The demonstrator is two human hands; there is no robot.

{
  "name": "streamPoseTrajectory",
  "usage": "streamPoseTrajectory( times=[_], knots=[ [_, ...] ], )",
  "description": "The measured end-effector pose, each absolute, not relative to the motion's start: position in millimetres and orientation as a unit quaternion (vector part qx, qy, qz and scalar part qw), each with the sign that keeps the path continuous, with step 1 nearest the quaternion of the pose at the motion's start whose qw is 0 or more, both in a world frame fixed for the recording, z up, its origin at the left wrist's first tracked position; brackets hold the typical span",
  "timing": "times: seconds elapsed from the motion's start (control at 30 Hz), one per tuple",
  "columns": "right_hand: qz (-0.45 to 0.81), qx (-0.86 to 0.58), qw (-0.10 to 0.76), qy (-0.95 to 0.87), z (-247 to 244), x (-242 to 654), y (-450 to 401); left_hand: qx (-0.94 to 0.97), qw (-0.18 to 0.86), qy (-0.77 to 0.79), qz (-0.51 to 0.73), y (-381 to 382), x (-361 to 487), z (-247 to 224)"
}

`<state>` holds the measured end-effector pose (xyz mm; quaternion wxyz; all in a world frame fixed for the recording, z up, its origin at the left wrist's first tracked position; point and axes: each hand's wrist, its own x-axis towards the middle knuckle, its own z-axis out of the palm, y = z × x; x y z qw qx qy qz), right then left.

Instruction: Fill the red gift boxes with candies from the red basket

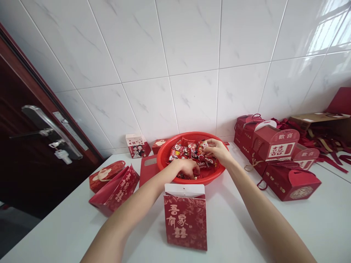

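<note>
A red plastic basket full of small wrapped candies stands against the wall. My right hand is over its right side, thumb and fingers pinched on a wrapped candy. Inside the near part of the basket, my left hand reaches down among the packets with curled fingers. Its fingertips are partly hidden, so what they hold cannot be made out. Right in front of the basket a red gift box with pale Chinese lettering stands upright, its white top flap raised.
Red gift boxes with cord handles cluster at the right, beside dark red ribbons and a cardboard box. At the left lie an unfolded red box, a patterned box and a couple-print box. A door handle is far left.
</note>
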<state>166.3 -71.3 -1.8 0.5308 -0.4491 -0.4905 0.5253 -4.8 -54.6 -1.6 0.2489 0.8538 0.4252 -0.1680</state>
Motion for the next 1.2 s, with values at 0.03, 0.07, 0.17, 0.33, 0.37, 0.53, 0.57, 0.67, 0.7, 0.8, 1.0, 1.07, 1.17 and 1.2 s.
streamPoseTrajectory(
  times=[0.03,0.07,0.17,0.33,0.37,0.53,0.57,0.67,0.7,0.8,1.0,1.07,1.17,1.2],
  knots=[
    [0.529,-0.448,0.529,-0.49,-1,166,-72,0.851,0.252,0.429,-0.168,-54,-6,-2],
    [0.532,-0.444,0.529,-0.49,0,167,-73,0.851,0.254,0.43,-0.162,-53,-8,-2],
    [0.53,-0.434,0.54,-0.489,0,168,-73,0.867,0.265,0.414,-0.079,-49,-14,1],
    [0.512,-0.415,0.577,-0.482,-3,170,-70,0.829,0.294,0.432,0.2,-34,-24,4],
    [0.508,-0.414,0.58,-0.484,-4,171,-69,0.814,0.302,0.437,0.236,-32,-24,3],
    [0.511,-0.422,0.572,-0.483,-5,171,-68,0.775,0.351,0.43,0.302,-31,-23,1],
    [0.516,-0.417,0.57,-0.485,-5,171,-68,0.774,0.352,0.428,0.305,-32,-23,1],
    [0.529,-0.392,0.557,-0.506,-5,171,-70,0.77,0.352,0.426,0.319,-33,-22,1],
    [0.534,-0.386,0.55,-0.514,-5,171,-70,0.769,0.353,0.424,0.324,-33,-22,1],
    [0.537,-0.387,0.53,-0.53,-5,170,-72,0.763,0.382,0.403,0.331,-32,-22,-1],
    [0.52,-0.408,0.519,-0.542,-2,170,-73,0.736,0.43,0.389,0.349,-28,-24,-7],
    [0.52,-0.409,0.515,-0.545,-2,171,-73,0.735,0.427,0.393,0.351,-26,-25,-9],
    [0.516,-0.414,0.526,-0.535,-4,171,-72,0.738,0.425,0.388,0.353,-26,-24,-10],
    [0.514,-0.417,0.532,-0.528,-4,171,-72,0.74,0.419,0.388,0.355,-26,-24,-10]
  ],
)
